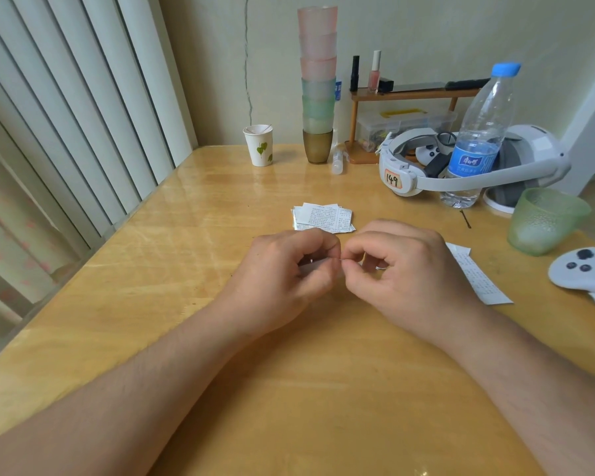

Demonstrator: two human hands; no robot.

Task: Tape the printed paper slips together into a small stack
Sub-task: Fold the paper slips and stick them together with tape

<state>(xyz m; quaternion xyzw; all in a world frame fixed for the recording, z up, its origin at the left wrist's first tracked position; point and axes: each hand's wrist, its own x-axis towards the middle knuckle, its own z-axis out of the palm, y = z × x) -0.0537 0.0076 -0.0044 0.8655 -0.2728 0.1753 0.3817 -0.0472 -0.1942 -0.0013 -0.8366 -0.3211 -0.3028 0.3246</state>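
Two hands, left hand (285,266) and right hand (402,266), pinching something thin mid-table, likely tape; next, pressing it onto the paper slips (323,218) toward the far edge

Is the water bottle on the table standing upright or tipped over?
Upright: the water bottle stands on its base with its blue cap on top.

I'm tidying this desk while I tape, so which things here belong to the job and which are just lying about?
Job: pile of printed slips; long printed strip; left hand and right hand, pinching something thin.
Lying about: stacked cups; paper cup; water bottle; headset; green cup; controller.
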